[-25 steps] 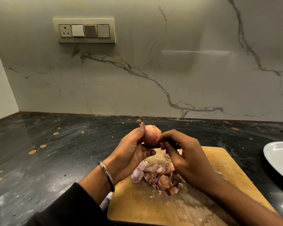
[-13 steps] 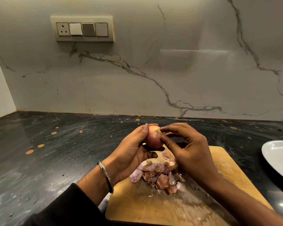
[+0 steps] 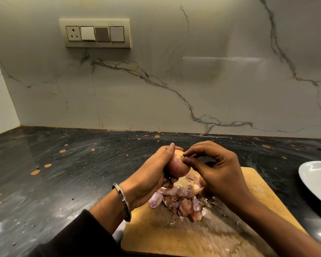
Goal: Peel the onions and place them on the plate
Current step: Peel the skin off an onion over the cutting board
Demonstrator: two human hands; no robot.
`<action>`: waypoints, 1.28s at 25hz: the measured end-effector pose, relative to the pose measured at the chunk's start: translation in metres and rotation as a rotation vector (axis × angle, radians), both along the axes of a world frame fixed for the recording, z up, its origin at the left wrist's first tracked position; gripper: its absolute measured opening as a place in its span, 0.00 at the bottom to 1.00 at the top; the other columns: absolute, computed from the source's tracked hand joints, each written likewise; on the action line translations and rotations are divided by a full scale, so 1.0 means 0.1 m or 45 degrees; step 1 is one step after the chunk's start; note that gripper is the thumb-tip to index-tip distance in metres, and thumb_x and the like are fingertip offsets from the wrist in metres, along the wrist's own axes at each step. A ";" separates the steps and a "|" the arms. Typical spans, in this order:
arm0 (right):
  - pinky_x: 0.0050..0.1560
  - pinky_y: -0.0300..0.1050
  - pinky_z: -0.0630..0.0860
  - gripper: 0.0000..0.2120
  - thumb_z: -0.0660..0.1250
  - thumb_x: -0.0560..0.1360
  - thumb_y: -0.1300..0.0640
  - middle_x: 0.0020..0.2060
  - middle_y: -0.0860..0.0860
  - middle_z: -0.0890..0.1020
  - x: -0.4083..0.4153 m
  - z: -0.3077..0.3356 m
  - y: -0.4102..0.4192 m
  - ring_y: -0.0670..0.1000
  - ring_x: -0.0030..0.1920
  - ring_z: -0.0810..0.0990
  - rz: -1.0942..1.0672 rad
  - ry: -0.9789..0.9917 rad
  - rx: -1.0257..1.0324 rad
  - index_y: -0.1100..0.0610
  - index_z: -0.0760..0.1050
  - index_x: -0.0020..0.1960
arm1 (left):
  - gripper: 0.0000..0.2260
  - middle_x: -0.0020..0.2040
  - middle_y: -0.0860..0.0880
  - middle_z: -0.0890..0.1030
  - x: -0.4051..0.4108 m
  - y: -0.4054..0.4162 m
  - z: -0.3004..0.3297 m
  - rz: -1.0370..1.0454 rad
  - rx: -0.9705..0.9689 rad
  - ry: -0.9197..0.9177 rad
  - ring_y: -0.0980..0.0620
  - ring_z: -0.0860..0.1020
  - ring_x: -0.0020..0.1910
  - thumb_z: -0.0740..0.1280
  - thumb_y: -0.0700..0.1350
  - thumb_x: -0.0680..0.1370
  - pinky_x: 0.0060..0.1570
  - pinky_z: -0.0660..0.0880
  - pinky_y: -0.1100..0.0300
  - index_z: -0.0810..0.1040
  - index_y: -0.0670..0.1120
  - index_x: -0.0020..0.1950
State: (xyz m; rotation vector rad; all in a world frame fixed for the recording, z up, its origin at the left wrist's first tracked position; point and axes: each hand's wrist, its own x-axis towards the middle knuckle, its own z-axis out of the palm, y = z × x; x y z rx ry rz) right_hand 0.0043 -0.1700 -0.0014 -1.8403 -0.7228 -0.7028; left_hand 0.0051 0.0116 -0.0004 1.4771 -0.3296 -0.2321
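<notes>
The dark, glossy stone counter (image 3: 67, 175), flecked with orange spots, ran back to a veined marble wall. At its near right edge lay a pale wooden cutting board (image 3: 263, 193), flat and scuffed, probably set there to catch waste. A white plate (image 3: 311, 180), smooth and round-rimmed, sat just past the board's right edge, cut off by the frame; it likely waited there for finished onions. A heap of papery pink and tan peels (image 3: 182, 201) covered the board's far middle. Above that heap the left hand (image 3: 150, 179), a metal bangle at its wrist, gripped the onion (image 3: 178, 167) with curled fingers, holding it clear of the board so scraps would fall onto it. The onion looked round, smooth and pinkish. The right hand (image 3: 220, 171) pinched at the onion's dry tip between thumb and forefinger, apparently pulling off skin.
</notes>
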 end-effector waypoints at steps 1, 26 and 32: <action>0.46 0.45 0.81 0.07 0.76 0.71 0.65 0.44 0.45 0.84 0.00 0.01 0.00 0.48 0.47 0.83 -0.009 -0.024 -0.040 0.57 0.84 0.47 | 0.22 0.51 0.44 0.78 -0.01 0.00 0.00 0.001 0.036 -0.004 0.54 0.72 0.35 0.55 0.64 0.78 0.33 0.69 0.62 0.76 0.52 0.62; 0.32 0.38 0.66 0.10 0.60 0.83 0.65 0.31 0.43 0.72 0.03 -0.05 0.06 0.44 0.32 0.67 -0.010 0.433 0.033 0.55 0.71 0.44 | 0.17 0.55 0.45 0.79 -0.05 -0.02 0.03 -0.009 0.116 -0.129 0.49 0.77 0.46 0.61 0.55 0.77 0.36 0.75 0.60 0.75 0.49 0.61; 0.35 0.37 0.74 0.07 0.59 0.83 0.64 0.34 0.50 0.78 0.04 0.00 0.03 0.43 0.33 0.74 -0.021 0.458 0.213 0.57 0.73 0.48 | 0.12 0.53 0.51 0.81 -0.01 0.05 0.07 0.066 0.041 -0.132 0.50 0.80 0.39 0.59 0.50 0.82 0.33 0.71 0.61 0.81 0.52 0.57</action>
